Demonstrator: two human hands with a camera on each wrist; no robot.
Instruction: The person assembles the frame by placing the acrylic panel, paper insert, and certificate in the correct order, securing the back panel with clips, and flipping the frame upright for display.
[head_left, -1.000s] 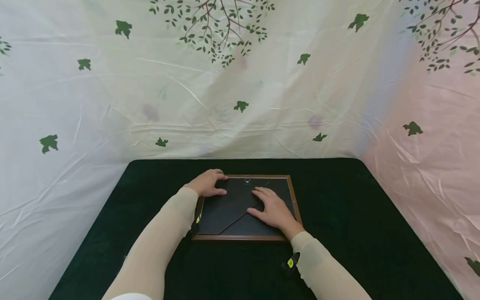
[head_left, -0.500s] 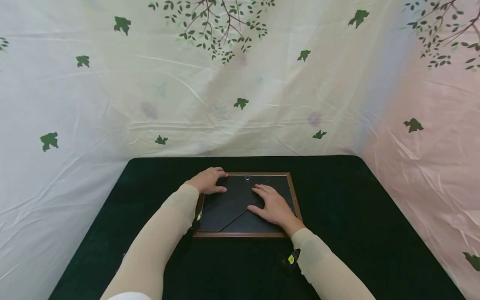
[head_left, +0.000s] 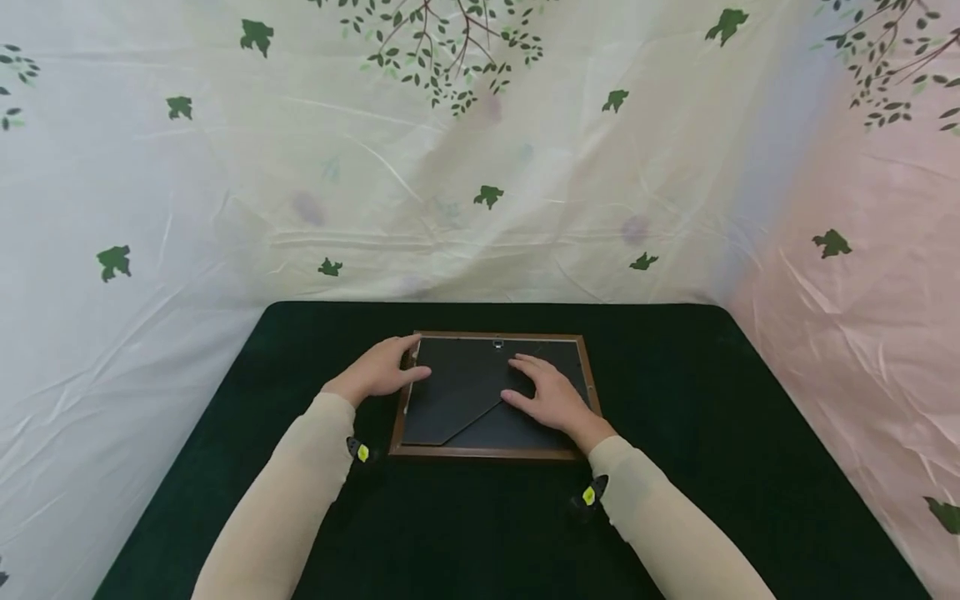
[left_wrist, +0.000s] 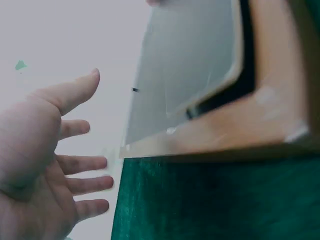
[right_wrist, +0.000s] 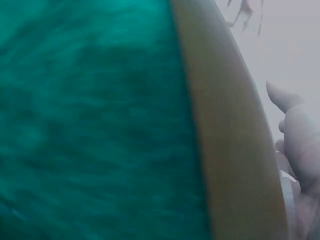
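Observation:
A picture frame [head_left: 491, 453] with a wooden border lies back side up on the dark green cloth. Its dark backing board [head_left: 459, 387] carries a small metal hanger [head_left: 498, 343] at the far edge and a thin diagonal line across its lower left. My left hand [head_left: 377, 367] is at the frame's far left corner, and the left wrist view shows its fingers [left_wrist: 82, 165] spread and holding nothing. Over the right half of the board is my right hand [head_left: 553, 398], its fingers extended; whether it touches the board cannot be told. The right wrist view is blurred.
Dark green cloth [head_left: 480, 525] covers the table. Pale fabric [head_left: 420, 167] printed with leaves and branches hangs behind and at both sides, meeting the table's far edge. Small dark devices with yellow marks [head_left: 363, 452] sit on both wrists.
My left hand has shifted left, from over the board to the frame's left corner. The right hand keeps its place over the board. The head view has tilted slightly.

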